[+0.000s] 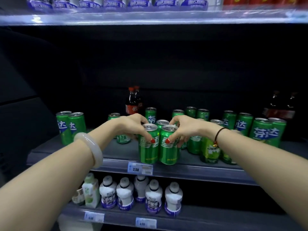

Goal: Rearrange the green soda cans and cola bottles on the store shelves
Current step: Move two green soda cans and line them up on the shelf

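1. My left hand (131, 125) is wrapped round the left green can (148, 150), thumb on its front. My right hand (185, 129) grips the right green can (168, 152) the same way.
2. Both cans stand upright and touch each other at the near edge of the middle shelf (191, 169), just above a price tag (140, 167).
3. A third can (162, 122) stands just behind this pair, its top showing between my hands.
4. Other green cans are a left pair (70, 127) well apart from the centre, a loose cluster behind my right hand, and a right group (265, 130). They form scattered clumps with gaps between, and the labels face different ways.
5. Two cola bottles (132, 101) stand far back, left of centre. The dark bottles (281, 105) at far right are too blurred to confirm as cola.
6. Progress, my judgement: early to middle. One neat front pair is formed. Most cans are not yet lined up, and the cola bottles are untouched at the back.
7. Surface: a flat grey shelf with a price strip along its near lip and a dark, unlit back.
8. Room: the shelf below carries white bottles (153, 197) with purple labels. The shelf above carries purple-labelled bottles (115, 2), with red packs (260, 0) to their right.
9. There is a pale bangle (90, 147) on my left wrist and a cord bracelet (218, 134) on my right.
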Action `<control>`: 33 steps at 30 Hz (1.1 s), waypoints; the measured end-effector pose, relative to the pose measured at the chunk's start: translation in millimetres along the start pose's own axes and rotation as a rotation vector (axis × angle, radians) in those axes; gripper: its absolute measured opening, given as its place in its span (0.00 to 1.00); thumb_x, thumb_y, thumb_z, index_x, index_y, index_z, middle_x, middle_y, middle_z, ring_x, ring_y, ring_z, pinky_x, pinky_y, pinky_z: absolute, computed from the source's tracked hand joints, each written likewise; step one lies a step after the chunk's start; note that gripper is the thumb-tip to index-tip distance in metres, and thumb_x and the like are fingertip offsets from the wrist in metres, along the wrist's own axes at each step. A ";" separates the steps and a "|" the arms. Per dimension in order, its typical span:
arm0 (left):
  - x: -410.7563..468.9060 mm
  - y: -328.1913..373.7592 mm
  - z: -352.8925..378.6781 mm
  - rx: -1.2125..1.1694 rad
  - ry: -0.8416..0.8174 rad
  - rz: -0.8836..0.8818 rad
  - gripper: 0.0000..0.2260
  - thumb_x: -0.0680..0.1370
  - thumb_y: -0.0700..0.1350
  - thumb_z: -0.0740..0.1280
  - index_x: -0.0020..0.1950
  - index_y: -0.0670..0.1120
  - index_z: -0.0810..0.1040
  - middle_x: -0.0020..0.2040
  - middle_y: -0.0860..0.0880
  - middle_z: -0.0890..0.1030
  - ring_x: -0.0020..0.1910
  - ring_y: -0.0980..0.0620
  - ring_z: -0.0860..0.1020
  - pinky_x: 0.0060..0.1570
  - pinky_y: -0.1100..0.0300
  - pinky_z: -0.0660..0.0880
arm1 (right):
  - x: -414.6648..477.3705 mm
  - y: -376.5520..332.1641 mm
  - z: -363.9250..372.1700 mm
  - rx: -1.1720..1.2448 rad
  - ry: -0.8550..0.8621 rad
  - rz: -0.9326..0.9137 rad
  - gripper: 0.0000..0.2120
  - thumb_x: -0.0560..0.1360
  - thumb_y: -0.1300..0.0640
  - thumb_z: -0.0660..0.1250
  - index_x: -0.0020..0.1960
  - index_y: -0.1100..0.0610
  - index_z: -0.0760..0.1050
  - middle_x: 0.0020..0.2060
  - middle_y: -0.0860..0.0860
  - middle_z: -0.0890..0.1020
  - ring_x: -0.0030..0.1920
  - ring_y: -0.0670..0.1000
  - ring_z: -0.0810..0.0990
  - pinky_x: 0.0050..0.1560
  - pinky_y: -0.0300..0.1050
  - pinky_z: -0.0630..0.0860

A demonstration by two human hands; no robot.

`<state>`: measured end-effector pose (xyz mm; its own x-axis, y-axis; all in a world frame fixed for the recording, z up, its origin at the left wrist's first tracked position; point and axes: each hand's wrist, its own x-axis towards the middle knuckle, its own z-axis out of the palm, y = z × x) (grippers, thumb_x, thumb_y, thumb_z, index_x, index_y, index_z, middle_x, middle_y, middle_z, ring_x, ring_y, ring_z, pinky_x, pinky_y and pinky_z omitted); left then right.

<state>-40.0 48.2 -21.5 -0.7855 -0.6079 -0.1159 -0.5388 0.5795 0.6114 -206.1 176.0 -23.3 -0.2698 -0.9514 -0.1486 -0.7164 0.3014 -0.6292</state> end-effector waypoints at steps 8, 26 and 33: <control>-7.0 57.5 51.3 0.051 -0.053 0.042 0.22 0.67 0.45 0.77 0.57 0.44 0.74 0.42 0.50 0.76 0.39 0.54 0.76 0.36 0.62 0.74 | -61.9 46.6 -16.5 -0.018 -0.003 0.056 0.28 0.69 0.58 0.75 0.64 0.65 0.70 0.38 0.51 0.84 0.35 0.53 0.84 0.30 0.39 0.76; -2.7 130.5 261.6 -0.006 -0.206 -0.023 0.25 0.66 0.43 0.78 0.58 0.48 0.72 0.48 0.50 0.76 0.40 0.55 0.75 0.31 0.63 0.72 | -167.1 239.5 -10.2 0.083 -0.015 0.125 0.23 0.67 0.62 0.76 0.59 0.60 0.70 0.48 0.58 0.83 0.28 0.47 0.82 0.26 0.36 0.74; 22.6 105.2 315.3 -0.034 -0.202 -0.006 0.26 0.64 0.39 0.79 0.58 0.48 0.73 0.53 0.47 0.77 0.47 0.51 0.77 0.39 0.58 0.78 | -152.6 296.9 22.7 0.127 0.007 0.091 0.24 0.65 0.66 0.77 0.57 0.59 0.73 0.47 0.57 0.82 0.33 0.50 0.82 0.31 0.42 0.79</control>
<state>-210.5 266.5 -206.7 -0.8295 -0.4878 -0.2720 -0.5353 0.5556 0.6362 -363.0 409.2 -204.7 -0.3346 -0.9200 -0.2039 -0.6017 0.3752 -0.7051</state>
